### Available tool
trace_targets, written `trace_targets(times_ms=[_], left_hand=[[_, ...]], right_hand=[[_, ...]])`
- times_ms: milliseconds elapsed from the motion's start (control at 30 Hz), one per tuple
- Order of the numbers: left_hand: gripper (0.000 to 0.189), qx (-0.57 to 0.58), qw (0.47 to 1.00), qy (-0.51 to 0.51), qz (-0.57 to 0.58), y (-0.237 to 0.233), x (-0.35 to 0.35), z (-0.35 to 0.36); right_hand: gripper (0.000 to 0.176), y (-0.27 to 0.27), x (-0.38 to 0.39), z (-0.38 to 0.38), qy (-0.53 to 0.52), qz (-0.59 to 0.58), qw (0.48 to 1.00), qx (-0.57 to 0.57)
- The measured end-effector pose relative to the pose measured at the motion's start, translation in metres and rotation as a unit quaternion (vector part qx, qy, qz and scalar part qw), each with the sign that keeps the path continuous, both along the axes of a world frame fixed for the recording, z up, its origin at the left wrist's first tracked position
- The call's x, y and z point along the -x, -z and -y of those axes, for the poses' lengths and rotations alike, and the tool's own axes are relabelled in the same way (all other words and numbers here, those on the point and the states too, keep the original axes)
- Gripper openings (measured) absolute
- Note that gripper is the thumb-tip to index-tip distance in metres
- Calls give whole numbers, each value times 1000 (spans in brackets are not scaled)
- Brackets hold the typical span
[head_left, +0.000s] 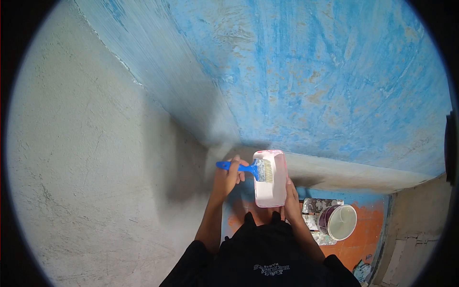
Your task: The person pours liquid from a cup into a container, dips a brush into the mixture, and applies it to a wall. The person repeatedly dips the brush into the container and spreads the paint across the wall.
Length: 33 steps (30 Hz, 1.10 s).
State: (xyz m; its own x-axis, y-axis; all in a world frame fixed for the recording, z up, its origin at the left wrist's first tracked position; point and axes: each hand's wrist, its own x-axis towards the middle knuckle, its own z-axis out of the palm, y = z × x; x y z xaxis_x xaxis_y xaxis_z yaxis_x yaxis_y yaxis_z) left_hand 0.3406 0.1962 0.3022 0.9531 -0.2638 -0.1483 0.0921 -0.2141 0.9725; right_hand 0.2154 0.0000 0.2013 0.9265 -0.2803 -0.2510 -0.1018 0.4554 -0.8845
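Note:
My left hand (230,176) is closed around the blue handle of a paintbrush (258,170). Pale bristles and a paint-smeared ferrule lie over the upper part of a white rectangular paint tray (271,193). Pink smears mark the tray's rim, and its inside looks whitish. My right hand (290,200) grips the tray along its right side, fingers partly hidden behind it. Both hands are in front of my black shirt (258,253), close to the corner where the walls meet.
A rough grey wall (86,158) rises on the left, and a patchy blue wall (325,86) stands ahead. At lower right, a white-lined paint bucket (342,223) sits on a paint-spattered stool (315,205). Below is an orange floor (366,234) with blue edges.

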Motion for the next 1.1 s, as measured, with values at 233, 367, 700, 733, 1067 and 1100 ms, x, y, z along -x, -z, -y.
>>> trace_targets(times_ms=[233,367,700,733,1067,1100], left_hand=[[50,139,984,-14,-114,49,25,-24],[44,66,997,31,-11,39,47,-22],[39,-43,947,184,261,35,76,16],[41,-47,937,191,288,37,79,21],[47,-106,831,190,513,84,91,50],[46,-101,831,182,515,96,89,47]], right_hand=[[59,0,0,17,13,1,999,44],[58,9,2,24,26,-20,999,28],[60,18,13,53,54,-25,998,30],[60,19,17,59,55,-27,997,48],[62,31,33,88,123,-44,991,12],[62,31,35,89,131,-45,990,14]])
